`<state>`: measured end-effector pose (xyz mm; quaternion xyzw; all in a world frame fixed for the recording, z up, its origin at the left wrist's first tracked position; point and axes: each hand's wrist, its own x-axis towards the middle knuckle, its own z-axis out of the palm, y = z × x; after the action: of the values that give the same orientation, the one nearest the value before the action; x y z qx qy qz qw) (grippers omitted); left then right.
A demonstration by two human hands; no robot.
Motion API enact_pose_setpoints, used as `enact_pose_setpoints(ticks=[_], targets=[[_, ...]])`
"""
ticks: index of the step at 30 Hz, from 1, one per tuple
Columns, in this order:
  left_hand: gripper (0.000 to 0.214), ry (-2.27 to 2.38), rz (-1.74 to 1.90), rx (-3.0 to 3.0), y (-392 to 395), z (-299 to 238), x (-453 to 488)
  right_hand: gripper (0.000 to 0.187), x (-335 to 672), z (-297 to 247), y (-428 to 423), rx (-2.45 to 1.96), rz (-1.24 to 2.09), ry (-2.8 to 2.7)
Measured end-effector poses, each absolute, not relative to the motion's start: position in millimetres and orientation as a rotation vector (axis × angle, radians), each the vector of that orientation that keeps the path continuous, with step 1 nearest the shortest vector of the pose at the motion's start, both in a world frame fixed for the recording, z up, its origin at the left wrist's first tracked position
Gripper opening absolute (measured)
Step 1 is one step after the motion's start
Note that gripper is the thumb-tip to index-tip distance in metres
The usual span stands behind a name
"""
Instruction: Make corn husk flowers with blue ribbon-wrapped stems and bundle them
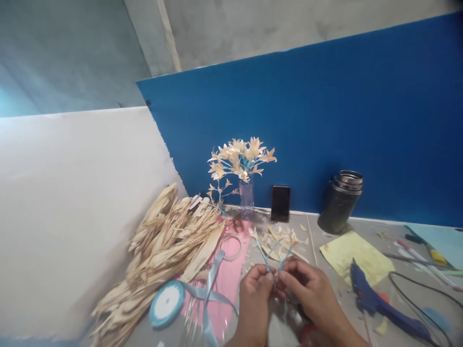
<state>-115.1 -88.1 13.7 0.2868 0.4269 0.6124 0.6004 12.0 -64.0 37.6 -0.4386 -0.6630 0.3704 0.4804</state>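
My left hand (254,294) and my right hand (307,291) meet low in the middle of the view, both pinched around the blue-wrapped stems of small cream husk flowers (278,241). The blossoms fan out just above my fingertips. A finished bunch of the same cream flowers (240,161) stands in a small clear vase (247,198) against the blue board behind. A spool of light blue ribbon (167,303) lies to the left of my left hand, its loose ribbon (213,274) trailing over a pink sheet (227,284).
A heap of dried corn husks (162,250) lies at the left by a white board. A dark phone (280,203) leans on the blue board (325,120), beside a dark steel flask (340,200). A yellow paper (356,255), blue glue gun (379,303) with cable, and pens (423,255) lie at right.
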Motion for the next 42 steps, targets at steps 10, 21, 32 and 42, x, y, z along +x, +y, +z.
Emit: enact_pose_setpoints(ticks=[10, 21, 32, 42], targets=[[0.023, 1.177, 1.445, 0.696, -87.0, 25.1, -123.2, 0.016, 27.9, 29.1, -55.9, -1.076, 0.256, -1.624], [0.032, 1.125, 1.412, 0.631, -88.7, 22.0, -114.2, 0.023, 12.9, 15.6, -67.6, -1.174, 0.542, -1.789], [0.031, 1.202, 1.404, 0.785, -84.9, 11.2, -116.6, 0.02, 8.1, 26.3, -62.5, -1.24, 1.155, -1.578], [0.026, 1.244, 1.36, 0.872, -83.6, 2.5, -118.6, 0.02, 8.8, 27.2, -61.6, -1.256, 1.083, -1.75]])
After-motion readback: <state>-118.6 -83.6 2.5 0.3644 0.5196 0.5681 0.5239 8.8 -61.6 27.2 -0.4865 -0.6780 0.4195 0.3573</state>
